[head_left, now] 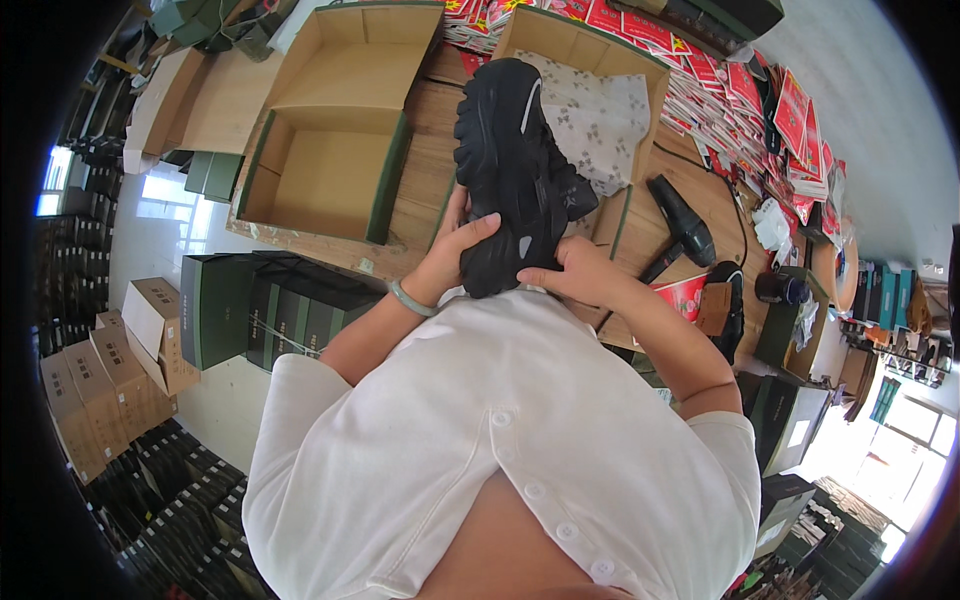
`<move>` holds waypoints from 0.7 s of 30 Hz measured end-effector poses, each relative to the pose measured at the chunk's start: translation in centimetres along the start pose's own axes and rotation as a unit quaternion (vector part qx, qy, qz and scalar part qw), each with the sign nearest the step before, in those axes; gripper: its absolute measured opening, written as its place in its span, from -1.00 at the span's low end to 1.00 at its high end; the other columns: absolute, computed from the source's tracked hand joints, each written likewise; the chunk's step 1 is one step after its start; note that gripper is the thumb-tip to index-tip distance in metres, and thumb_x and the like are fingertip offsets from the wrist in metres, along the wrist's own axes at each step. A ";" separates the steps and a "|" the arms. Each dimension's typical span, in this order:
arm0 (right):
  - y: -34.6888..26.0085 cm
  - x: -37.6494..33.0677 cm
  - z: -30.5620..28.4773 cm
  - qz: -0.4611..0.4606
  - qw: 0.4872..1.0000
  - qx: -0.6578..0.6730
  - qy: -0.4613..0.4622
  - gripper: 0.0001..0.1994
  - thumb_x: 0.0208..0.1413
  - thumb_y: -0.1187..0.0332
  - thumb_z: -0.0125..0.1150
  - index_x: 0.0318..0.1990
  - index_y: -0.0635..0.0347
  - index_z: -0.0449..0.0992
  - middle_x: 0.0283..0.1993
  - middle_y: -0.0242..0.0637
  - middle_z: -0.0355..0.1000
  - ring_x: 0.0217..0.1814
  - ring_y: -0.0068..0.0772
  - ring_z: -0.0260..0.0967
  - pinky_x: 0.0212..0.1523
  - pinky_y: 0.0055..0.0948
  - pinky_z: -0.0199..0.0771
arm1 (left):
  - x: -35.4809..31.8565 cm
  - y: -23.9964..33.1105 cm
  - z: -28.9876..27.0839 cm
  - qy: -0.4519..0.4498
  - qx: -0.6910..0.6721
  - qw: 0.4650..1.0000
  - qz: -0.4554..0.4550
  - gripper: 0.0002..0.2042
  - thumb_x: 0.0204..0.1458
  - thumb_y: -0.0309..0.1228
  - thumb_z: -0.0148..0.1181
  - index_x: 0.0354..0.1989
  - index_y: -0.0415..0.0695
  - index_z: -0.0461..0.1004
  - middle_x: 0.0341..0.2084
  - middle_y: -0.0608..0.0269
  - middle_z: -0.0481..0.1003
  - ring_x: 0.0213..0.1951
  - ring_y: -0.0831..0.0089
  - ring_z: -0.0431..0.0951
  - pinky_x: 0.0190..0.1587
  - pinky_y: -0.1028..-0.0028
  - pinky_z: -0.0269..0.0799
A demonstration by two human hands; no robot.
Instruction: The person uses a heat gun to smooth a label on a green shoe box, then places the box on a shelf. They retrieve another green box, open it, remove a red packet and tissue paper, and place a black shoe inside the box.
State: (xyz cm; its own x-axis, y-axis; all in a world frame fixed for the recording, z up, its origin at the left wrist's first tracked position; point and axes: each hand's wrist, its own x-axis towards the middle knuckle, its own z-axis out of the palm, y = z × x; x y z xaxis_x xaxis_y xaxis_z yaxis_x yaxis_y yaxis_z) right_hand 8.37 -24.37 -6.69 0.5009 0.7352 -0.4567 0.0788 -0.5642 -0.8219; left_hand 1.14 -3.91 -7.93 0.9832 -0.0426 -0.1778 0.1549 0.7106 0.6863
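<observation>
A black sneaker [515, 165] with a chunky lugged sole is held up close to my chest, its sole side turned to the left. My left hand [455, 245] is wrapped round its lower left side, thumb across the upper; a pale bangle rings that wrist. On the lower right, my right hand [580, 268] grips it too, with the thumb pressed along its end. Some fingers of both hands are hidden behind the sneaker. Beyond it lies an open shoe box [630, 205] lined with patterned tissue paper [600, 115].
Left of the sneaker, an open, bare shoe box [325, 170] with raised lid sits on the wooden table [425, 150]. A black hair dryer [682, 225] and its cord lie at right. Red printed packets [715, 110] are heaped behind. Cartons [105, 385] and green boxes [225, 310] stand at left.
</observation>
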 end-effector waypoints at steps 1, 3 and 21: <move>-0.3 -0.2 0.1 0.010 1.000 0.018 -0.015 -0.40 -0.01 -0.10 0.37 -0.12 0.36 0.55 -0.20 -0.08 0.56 -0.16 -0.20 0.51 -0.11 -0.31 0.48 | 0.0 -0.1 -0.1 -0.004 0.014 1.000 -0.003 -0.32 0.13 -0.41 0.11 0.38 -0.12 -0.08 0.25 -0.08 0.19 0.26 0.06 0.31 0.24 0.15 0.36; -0.3 -0.7 0.5 -0.020 0.998 0.051 -0.023 -0.41 0.03 -0.07 0.34 -0.01 0.32 0.51 -0.07 -0.07 0.53 -0.03 -0.18 0.48 0.01 -0.33 0.44 | 0.0 -0.4 -0.3 -0.014 0.043 0.999 -0.010 -0.30 0.12 -0.41 0.12 0.39 -0.12 -0.10 0.25 -0.09 0.19 0.26 0.06 0.31 0.25 0.15 0.35; 0.2 -1.9 1.4 -0.011 0.997 0.041 -0.065 -0.23 0.01 -0.14 0.33 0.24 0.23 0.32 0.15 0.02 0.40 0.23 -0.09 0.34 0.20 -0.30 0.34 | 0.4 -0.2 -0.2 -0.039 0.047 0.994 -0.090 -0.30 0.10 -0.38 0.11 0.40 -0.15 -0.08 0.26 -0.06 0.20 0.26 0.11 0.30 0.27 0.20 0.32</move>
State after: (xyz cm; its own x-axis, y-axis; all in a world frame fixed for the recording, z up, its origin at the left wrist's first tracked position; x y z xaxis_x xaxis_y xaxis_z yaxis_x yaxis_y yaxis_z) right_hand 6.27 -25.33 -6.44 0.3834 0.7927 -0.4740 0.0153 -0.5186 -0.8549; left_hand 1.49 -3.89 -8.26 0.9426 -0.2199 -0.2511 0.3338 0.6182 0.7116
